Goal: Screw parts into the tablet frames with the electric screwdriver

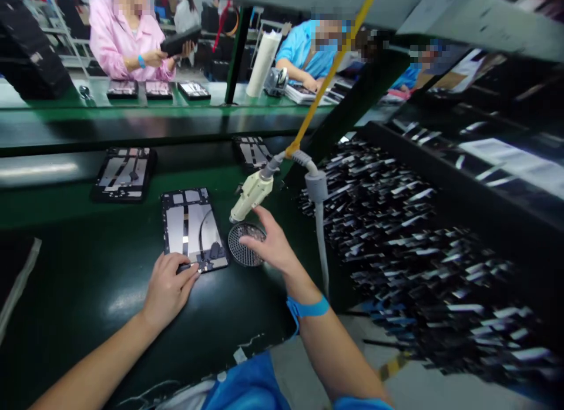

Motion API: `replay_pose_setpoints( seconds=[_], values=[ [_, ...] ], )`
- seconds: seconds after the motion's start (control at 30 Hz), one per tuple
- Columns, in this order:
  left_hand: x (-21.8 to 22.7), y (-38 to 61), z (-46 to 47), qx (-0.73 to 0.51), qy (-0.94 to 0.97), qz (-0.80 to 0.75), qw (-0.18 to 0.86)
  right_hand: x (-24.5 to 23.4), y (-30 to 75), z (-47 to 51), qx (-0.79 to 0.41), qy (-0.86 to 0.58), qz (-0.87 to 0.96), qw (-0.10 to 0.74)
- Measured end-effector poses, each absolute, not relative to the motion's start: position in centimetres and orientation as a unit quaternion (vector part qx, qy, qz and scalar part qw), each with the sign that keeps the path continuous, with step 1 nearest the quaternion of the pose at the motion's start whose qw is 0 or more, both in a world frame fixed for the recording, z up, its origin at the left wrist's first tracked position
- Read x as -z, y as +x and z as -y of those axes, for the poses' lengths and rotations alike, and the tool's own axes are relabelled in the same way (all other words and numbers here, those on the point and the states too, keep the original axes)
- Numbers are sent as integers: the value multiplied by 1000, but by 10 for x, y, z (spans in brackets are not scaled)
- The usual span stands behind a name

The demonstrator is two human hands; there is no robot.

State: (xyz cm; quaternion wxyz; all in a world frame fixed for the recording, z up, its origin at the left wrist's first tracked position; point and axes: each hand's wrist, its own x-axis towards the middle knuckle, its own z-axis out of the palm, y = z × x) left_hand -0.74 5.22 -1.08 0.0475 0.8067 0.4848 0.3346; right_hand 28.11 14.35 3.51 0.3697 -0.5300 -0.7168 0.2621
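An opened tablet (174, 225) lies on the green bench with its inner parts exposed, including a dark strip and a thin cable. At its lower left corner, the curled fingers of my left hand (170, 284) grip the edge. Just right of the tablet sits a round dish with a grid of holes (240, 245), small bits at its far side. My right hand (274, 242) reaches over this dish, thumb and forefinger apart. Its forefinger is close to a cream electric screwdriver (252, 197) that hangs on a yellow cord; whether they touch I cannot tell.
Two more opened tablets (123, 174) lie farther back. A grey cable (321, 239) droops beside my right arm. On the right, a large mass of dark and silvery strips (409, 239) fills the side. Co-workers (127, 40) sit across the bench, behind a raised ledge (176, 121).
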Motion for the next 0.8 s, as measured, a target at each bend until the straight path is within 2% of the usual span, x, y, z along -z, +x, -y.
replay_pose_setpoints(
  seconds=[0.13,0.2,0.37,0.57,0.63,0.67,0.77,0.8],
  values=[
    [9,-3,-55,-344,806,-479,43,-23,275,-133,-211,-635,730,139],
    [9,-2,-57,-352,804,-478,41,-20,273,-130,-183,-648,736,71],
    [11,-4,-60,-350,805,-478,33,-24,283,-131,-182,-592,785,28],
    [12,-9,-46,-343,813,-469,38,-41,309,-141,-290,-479,829,21],
    [14,-11,-40,-339,816,-466,35,-49,312,-146,-321,-479,812,88],
    [15,-12,-38,-337,817,-466,33,-53,309,-151,-330,-484,795,158],
    [17,-16,-35,-336,820,-462,33,-66,285,-169,-339,-470,688,438],
    [17,-17,-36,-337,820,-461,34,-69,272,-175,-353,-444,653,501]
  ],
)
